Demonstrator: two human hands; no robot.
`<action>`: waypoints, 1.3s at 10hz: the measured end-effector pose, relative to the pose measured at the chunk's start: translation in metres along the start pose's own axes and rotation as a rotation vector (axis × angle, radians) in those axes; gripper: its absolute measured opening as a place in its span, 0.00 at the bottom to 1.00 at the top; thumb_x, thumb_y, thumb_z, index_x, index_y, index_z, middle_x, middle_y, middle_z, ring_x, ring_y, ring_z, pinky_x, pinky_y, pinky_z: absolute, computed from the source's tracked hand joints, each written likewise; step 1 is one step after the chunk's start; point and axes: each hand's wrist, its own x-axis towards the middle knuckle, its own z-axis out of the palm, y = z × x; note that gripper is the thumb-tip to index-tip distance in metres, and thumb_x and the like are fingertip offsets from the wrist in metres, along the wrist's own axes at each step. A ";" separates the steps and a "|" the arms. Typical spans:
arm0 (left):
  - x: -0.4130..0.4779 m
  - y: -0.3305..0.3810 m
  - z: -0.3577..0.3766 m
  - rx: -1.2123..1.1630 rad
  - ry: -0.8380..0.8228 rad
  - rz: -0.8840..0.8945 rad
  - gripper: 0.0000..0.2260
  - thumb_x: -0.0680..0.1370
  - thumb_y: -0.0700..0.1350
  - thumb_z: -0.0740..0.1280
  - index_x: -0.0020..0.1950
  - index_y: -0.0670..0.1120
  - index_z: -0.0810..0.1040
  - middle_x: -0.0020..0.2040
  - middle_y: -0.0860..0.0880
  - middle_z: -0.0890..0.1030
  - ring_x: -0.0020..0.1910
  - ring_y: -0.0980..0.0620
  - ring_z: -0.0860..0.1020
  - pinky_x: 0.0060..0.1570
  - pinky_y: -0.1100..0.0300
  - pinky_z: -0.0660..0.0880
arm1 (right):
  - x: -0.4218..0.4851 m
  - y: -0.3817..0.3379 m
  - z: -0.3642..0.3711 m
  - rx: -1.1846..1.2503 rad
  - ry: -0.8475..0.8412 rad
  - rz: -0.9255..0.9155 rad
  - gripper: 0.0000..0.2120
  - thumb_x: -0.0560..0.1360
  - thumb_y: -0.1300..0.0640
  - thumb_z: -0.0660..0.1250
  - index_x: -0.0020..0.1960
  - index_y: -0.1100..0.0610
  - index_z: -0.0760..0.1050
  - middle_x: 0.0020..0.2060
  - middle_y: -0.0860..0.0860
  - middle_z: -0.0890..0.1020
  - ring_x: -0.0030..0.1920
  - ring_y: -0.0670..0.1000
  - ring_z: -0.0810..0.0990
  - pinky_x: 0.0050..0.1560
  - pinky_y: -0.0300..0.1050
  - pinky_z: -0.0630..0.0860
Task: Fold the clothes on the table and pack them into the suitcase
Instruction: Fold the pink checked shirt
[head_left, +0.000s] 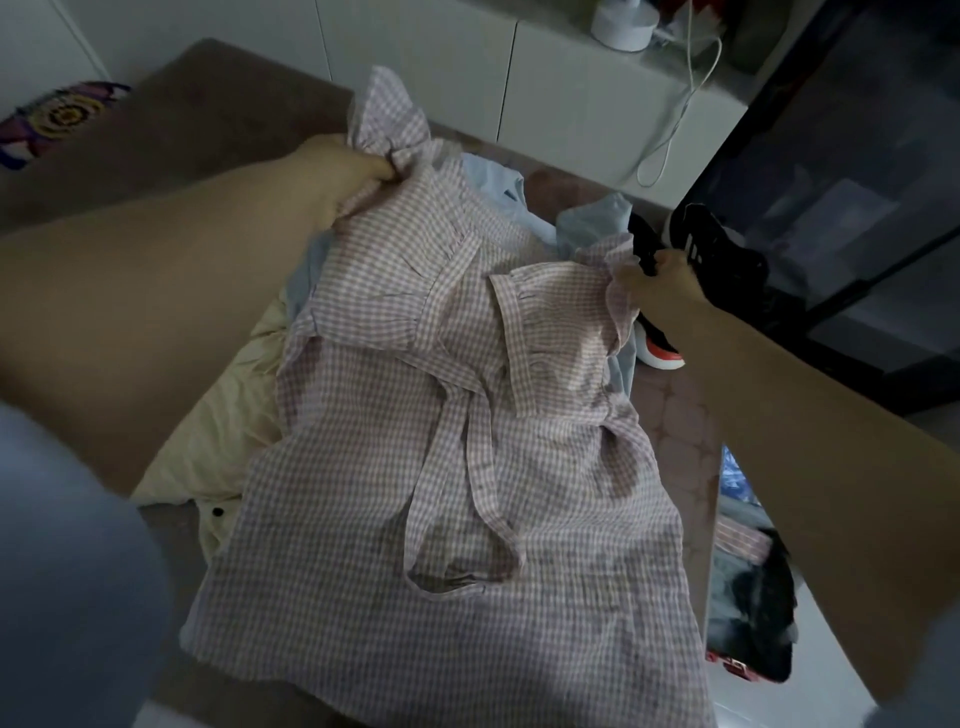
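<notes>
I note left grip (337, 176) and right grip (657, 288) each clenched on a ruffled shoulder of the checked dress (467, 467) lying over the tabletop (208, 109).

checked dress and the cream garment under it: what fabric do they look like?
Checked dress: probably thin woven cotton, maybe seersucker; matte, with a puckered pink-and-white check and soft ruffles at the shoulders.
Cream garment: seems a smoother, plain woven cloth, matte, with soft creases and a small dark button or snap near its edge; the fibre cannot be told.
</notes>
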 end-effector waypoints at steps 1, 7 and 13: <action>-0.008 0.004 -0.004 -0.019 -0.067 0.016 0.18 0.73 0.42 0.71 0.63 0.44 0.77 0.56 0.47 0.81 0.48 0.54 0.81 0.45 0.62 0.77 | 0.000 -0.012 0.001 -0.055 -0.034 -0.025 0.16 0.72 0.44 0.66 0.53 0.52 0.68 0.43 0.50 0.72 0.38 0.50 0.73 0.41 0.45 0.69; -0.061 0.009 -0.045 0.079 0.053 0.211 0.22 0.76 0.41 0.67 0.69 0.42 0.67 0.56 0.53 0.74 0.49 0.59 0.76 0.34 0.77 0.71 | 0.000 -0.024 0.023 -0.168 -0.192 -0.157 0.28 0.76 0.58 0.65 0.72 0.60 0.59 0.55 0.55 0.71 0.55 0.53 0.72 0.52 0.45 0.68; -0.059 -0.010 -0.049 0.165 -0.070 0.211 0.16 0.77 0.42 0.65 0.65 0.50 0.73 0.55 0.57 0.79 0.52 0.62 0.77 0.48 0.72 0.73 | 0.068 -0.049 0.071 -0.829 -0.396 -0.523 0.55 0.65 0.50 0.77 0.77 0.56 0.41 0.71 0.63 0.64 0.70 0.63 0.64 0.69 0.59 0.63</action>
